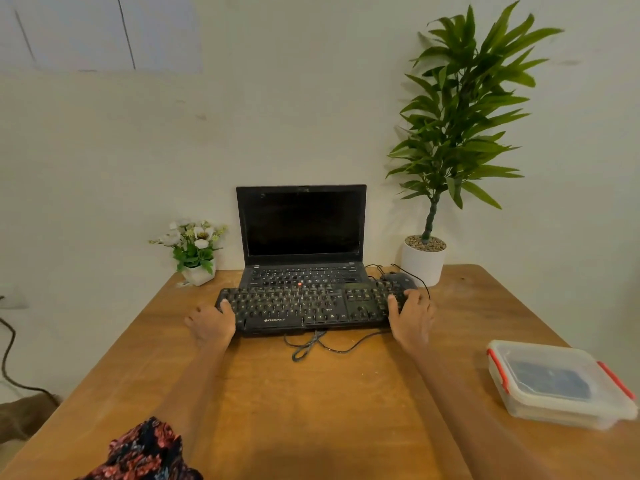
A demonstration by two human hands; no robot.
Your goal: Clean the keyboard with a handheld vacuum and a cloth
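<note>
Both hands grip the keyboard (pixel 311 308) at mid-frame, lying partly over the laptop (pixel 301 237): left hand (pixel 211 323) and right hand (pixel 410 320) each have a thumb on the keys. No vacuum or cloth shows, so cleaning seems not yet begun; a lidded box (pixel 561 382) sits at lower right on the tabletop (pixel 311 410).
</note>
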